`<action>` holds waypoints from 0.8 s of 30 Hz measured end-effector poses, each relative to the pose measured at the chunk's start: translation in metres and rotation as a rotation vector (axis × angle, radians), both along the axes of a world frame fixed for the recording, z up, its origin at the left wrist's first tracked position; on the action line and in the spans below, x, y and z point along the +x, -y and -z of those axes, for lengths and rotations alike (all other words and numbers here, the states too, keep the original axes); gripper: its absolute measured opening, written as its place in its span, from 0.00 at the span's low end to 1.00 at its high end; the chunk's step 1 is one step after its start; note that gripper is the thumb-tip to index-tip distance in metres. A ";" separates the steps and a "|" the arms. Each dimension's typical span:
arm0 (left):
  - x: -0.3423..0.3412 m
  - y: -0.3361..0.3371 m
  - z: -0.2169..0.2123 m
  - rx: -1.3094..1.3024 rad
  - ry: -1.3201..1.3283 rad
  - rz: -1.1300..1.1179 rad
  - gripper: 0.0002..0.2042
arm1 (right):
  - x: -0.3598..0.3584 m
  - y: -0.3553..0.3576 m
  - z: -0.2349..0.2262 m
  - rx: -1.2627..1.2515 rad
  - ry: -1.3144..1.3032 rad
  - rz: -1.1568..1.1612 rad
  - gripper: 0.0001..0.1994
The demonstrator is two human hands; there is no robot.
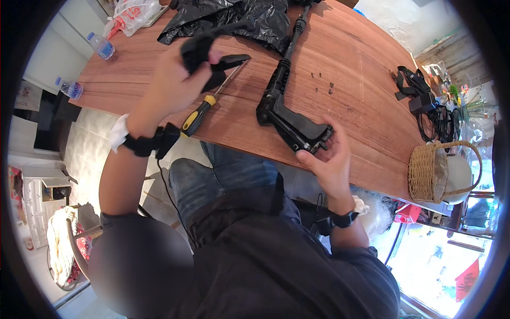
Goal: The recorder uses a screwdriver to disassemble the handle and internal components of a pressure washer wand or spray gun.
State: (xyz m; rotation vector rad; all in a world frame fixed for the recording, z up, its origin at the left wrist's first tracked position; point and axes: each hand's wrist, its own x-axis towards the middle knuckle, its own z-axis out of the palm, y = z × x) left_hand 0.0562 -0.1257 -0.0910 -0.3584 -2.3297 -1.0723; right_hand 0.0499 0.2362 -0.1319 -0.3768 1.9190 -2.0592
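Hands (175, 80) on black tool parts (289, 119)

Small dark screws (322, 83) too tiny to tell apart; black plastic bag (228, 18) cut off by the top edge.
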 end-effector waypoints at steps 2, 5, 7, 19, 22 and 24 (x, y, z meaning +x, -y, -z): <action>0.011 0.016 -0.002 0.146 -0.069 0.034 0.07 | -0.003 -0.011 0.003 0.010 -0.075 0.024 0.46; 0.031 0.065 0.003 0.280 -0.077 -0.105 0.09 | -0.007 -0.018 -0.006 0.507 -0.239 -0.028 0.40; 0.038 0.095 0.004 0.507 -0.095 -0.140 0.09 | -0.013 -0.017 -0.007 0.828 -0.759 -0.100 0.37; 0.079 0.167 0.075 0.955 0.447 -0.672 0.13 | -0.054 -0.017 -0.070 1.021 -0.694 -0.719 0.40; 0.087 0.148 0.053 0.822 0.654 -0.794 0.14 | -0.076 -0.013 -0.092 1.192 -0.624 -0.884 0.37; 0.101 0.138 0.055 0.715 0.551 -0.789 0.14 | -0.087 -0.009 -0.087 1.154 -0.671 -0.910 0.35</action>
